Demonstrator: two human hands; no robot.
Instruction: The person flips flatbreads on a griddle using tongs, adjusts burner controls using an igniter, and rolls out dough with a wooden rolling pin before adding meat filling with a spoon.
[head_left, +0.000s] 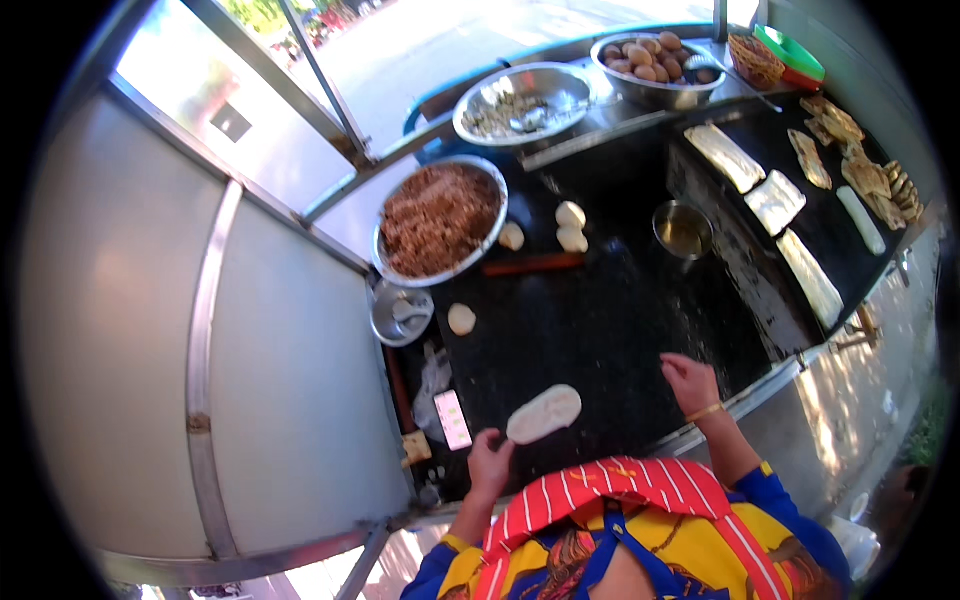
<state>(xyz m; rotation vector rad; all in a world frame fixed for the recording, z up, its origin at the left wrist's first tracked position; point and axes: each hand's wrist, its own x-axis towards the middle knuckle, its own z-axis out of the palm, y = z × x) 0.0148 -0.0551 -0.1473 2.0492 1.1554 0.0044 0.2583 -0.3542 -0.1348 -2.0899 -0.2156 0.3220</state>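
Note:
A flattened oval of dough (545, 414) lies on the black work surface (622, 337) before me. My left hand (491, 461) is at its left end, thumb and fingertips at the edge; whether they pinch it is hard to tell. To the right of the dough, my right hand (690, 382) hovers near the front edge, fingers curled, with nothing visible in it. A round dough ball (462, 319) sits farther back on the left. Beyond it are another ball (511, 237), two touching dough balls (571, 229) and a reddish-brown rod (534, 264).
Back left stands a bowl of ground meat filling (441, 217), beside a small metal bowl with a spoon (403, 313). A metal cup of oil (682, 230) borders the griddle (817, 202), which holds several flatbreads. Bowls of chopped filling (523, 103) and eggs (656, 64) line the back.

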